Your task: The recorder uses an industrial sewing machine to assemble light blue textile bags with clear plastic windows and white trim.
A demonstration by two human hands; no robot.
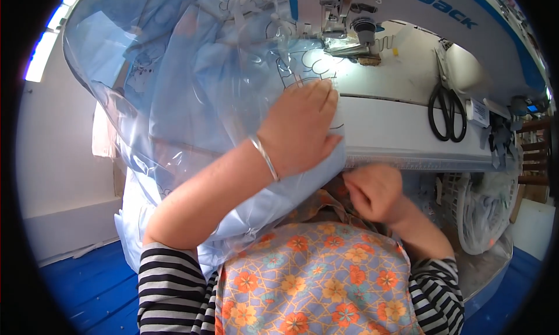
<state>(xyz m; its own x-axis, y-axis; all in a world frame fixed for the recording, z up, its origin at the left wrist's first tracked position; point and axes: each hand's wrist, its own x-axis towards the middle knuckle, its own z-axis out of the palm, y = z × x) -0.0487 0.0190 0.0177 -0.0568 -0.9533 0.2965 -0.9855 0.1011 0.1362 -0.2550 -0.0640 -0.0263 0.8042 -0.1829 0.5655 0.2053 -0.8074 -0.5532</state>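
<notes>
Light blue fabric (pixel 192 102) with printed line drawings and clear glossy plastic (pixel 105 49) is heaped over the left side of the sewing table. My left hand (pixel 305 125) lies on the fabric with fingers stretched forward, just in front of the lit needle area of the white and blue sewing machine (pixel 402 11). My right hand (pixel 375 192) is closed beside the table's front edge, slightly blurred, near the fabric's lower right corner. Whatever it may hold is hidden by the fingers.
Black-handled scissors (pixel 447 110) lie on the table (pixel 390 119) to the right, near a small white box (pixel 478 112). A ruler strip (pixel 407 161) runs along the front edge. Below right stands a white basket (pixel 466 212) with clear plastic inside.
</notes>
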